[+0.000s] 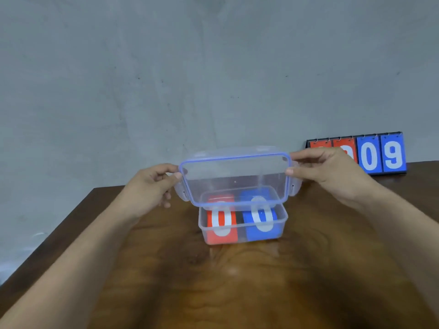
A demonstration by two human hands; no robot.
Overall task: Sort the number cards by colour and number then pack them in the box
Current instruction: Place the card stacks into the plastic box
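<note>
A clear plastic box (282, 220) stands on the wooden table near its middle. Inside lie a red card stack (234, 233) on the left and a blue card stack (251, 230) on the right, each showing a white 0 on top. Above the box I hold its clear lid (235, 173) with a blue seal, tilted toward me. My left hand (148, 188) pinches the lid's left end and my right hand (325, 170) pinches its right end. The lid hovers apart from the box rim.
A flip scoreboard (380, 154) stands at the table's back right against the grey wall, with red cards partly hidden by my right hand and blue cards reading 0 and 9. The table's left edge (47, 241) runs diagonally toward me.
</note>
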